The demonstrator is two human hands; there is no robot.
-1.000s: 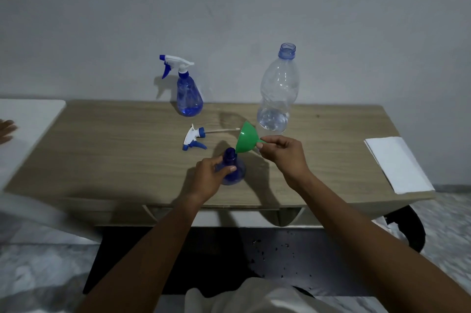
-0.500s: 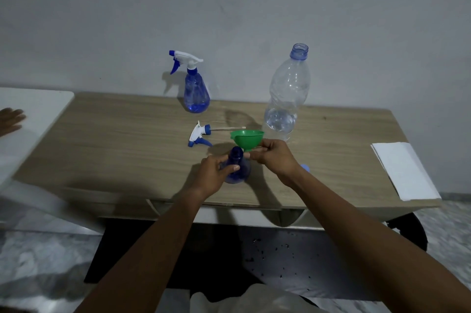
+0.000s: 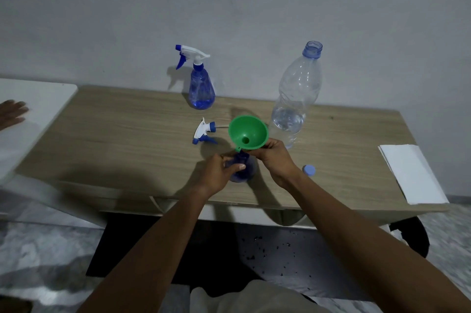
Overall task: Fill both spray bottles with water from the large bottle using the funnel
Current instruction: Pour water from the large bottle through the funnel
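Green plastic funnel (image 3: 248, 132) sits tilted at the neck of the uncapped blue spray bottle (image 3: 243, 172), near-centre of the counter (image 3: 127, 139). Right hand (image 3: 274, 160) fingers pinch its near-right rim. Left hand (image 3: 219, 172) fingers are wrapped round the bottle body.

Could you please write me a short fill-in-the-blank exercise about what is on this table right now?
1. The right hand holds a ____ funnel over the near spray bottle, which the left hand grips.
2. The far spray bottle stands to the ____ of the large bottle.
3. Exactly ____ loose spray head lies on the table.
Missing words: green; left; one.
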